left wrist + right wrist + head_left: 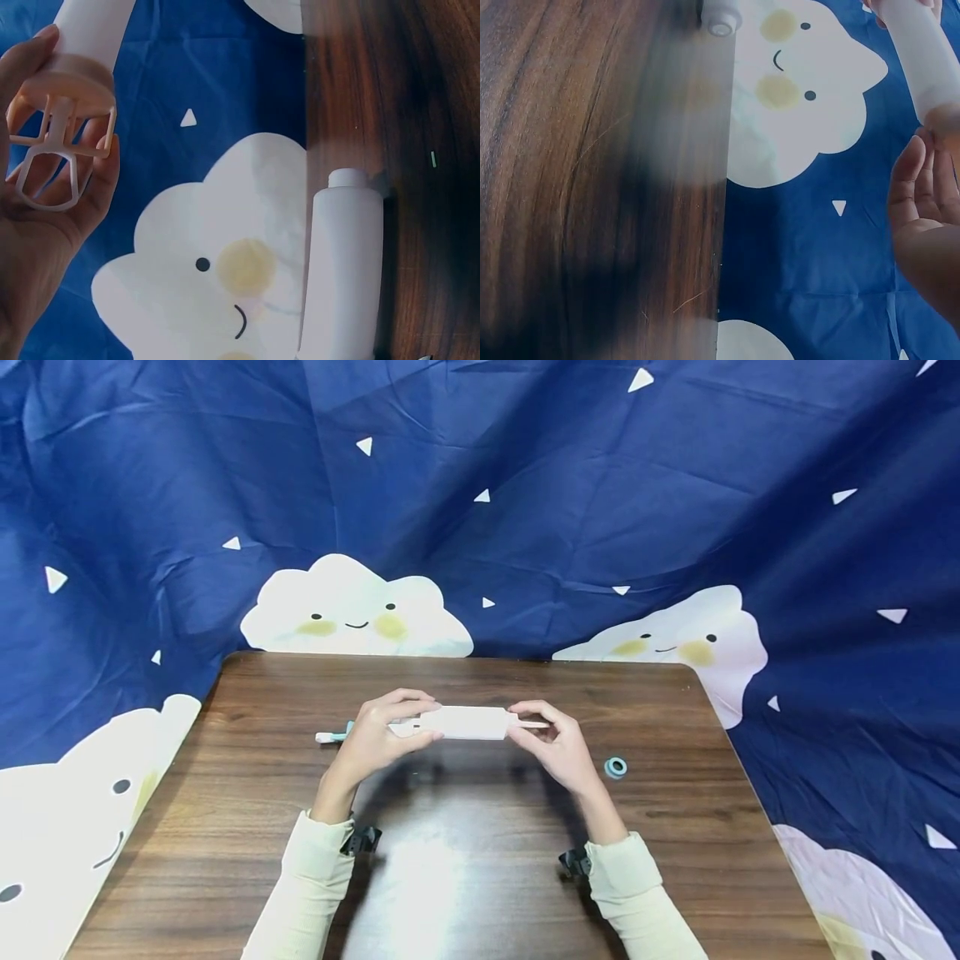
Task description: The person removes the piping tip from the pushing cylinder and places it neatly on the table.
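Both hands hold a white cylinder (468, 722) level above the table, one at each end. My left hand (386, 731) grips its left end, fingers behind and thumb in front. In the left wrist view that end carries a peach openwork piece (71, 86) with a pale loop (49, 180) hanging from it. At the other end my right hand (551, 739) pinches the cylinder between fingers and thumb. An orange end part (943, 124) shows there in the right wrist view, cut off by the frame. A thin white stick (534, 724) pokes out past the right fingers.
A white bottle (346, 270) lies on the brown wooden table (472, 893). A small light-blue ring (615, 767) sits right of my right hand. Left of my left hand is a white and light-blue piece (330, 737). A blue cloth (480, 527) with clouds hangs behind.
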Action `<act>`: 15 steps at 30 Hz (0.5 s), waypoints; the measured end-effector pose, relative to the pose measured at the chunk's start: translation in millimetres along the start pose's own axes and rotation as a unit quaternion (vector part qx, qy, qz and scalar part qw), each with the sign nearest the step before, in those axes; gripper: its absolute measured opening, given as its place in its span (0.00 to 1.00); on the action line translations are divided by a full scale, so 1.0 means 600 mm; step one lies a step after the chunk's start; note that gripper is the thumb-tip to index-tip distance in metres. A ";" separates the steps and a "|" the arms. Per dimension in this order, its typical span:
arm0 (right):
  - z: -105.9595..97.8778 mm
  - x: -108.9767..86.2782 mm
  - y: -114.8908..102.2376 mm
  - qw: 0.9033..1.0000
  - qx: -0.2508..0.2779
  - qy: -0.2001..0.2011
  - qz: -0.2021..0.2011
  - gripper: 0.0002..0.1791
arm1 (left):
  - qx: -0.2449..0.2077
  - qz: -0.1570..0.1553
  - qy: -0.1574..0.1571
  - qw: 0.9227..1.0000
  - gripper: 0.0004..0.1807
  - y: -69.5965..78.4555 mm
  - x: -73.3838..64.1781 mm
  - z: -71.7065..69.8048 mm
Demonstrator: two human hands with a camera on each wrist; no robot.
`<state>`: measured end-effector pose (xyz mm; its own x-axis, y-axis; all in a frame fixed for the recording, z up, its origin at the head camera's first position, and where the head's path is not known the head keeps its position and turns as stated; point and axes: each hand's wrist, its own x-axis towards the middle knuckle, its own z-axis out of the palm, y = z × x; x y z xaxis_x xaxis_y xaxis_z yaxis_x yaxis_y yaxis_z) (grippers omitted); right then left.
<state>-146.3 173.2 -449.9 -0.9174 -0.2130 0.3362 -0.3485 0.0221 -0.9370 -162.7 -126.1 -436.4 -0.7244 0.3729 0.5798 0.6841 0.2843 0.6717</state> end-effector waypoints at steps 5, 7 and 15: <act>-0.001 0.001 -0.001 1.000 -0.006 -0.011 0.010 0.18 | 0.000 -0.001 0.011 1.000 0.19 -0.002 -0.001 -0.001; -0.001 0.002 0.000 1.000 -0.006 -0.012 0.018 0.17 | 0.000 -0.003 0.015 1.000 0.19 -0.003 0.000 -0.002; -0.003 0.003 0.000 0.999 0.012 -0.020 0.031 0.20 | 0.005 -0.009 0.019 1.000 0.20 -0.002 0.000 -0.003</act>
<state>-148.1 174.6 -449.3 -0.9282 -0.2517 0.2741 -0.2863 0.0124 -0.9581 -163.6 -128.1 -436.1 -0.7396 0.3330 0.5848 0.6712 0.3005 0.6777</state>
